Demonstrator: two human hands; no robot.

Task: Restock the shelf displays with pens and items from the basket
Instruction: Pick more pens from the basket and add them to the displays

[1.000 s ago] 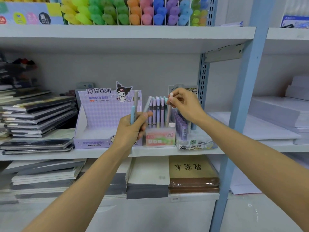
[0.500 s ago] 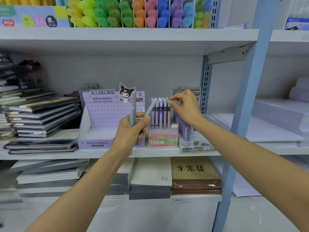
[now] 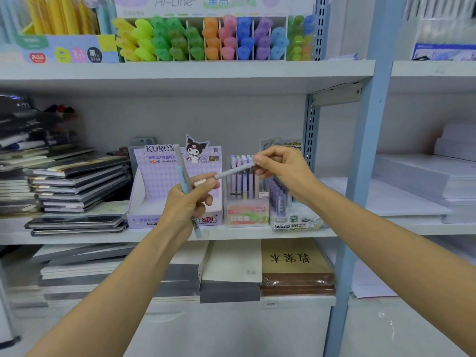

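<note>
At frame centre the left hand (image 3: 188, 202) grips two upright pens (image 3: 183, 176), while the right hand (image 3: 280, 168) pinches a grey pen (image 3: 233, 172) slanting across to the left fingers. Just behind, the clear pen box (image 3: 247, 212) holds upright pastel pens (image 3: 244, 186) beside the Kuromi box (image 3: 154, 186). Across the top of the frame, a divided display (image 3: 283, 37) holds colour-sorted highlighters (image 3: 213, 39).

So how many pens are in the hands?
3. A blue pen and a grey pen stand in the left hand; a slanted pen runs from it to the right hand. Others may hide in the fist.
</note>
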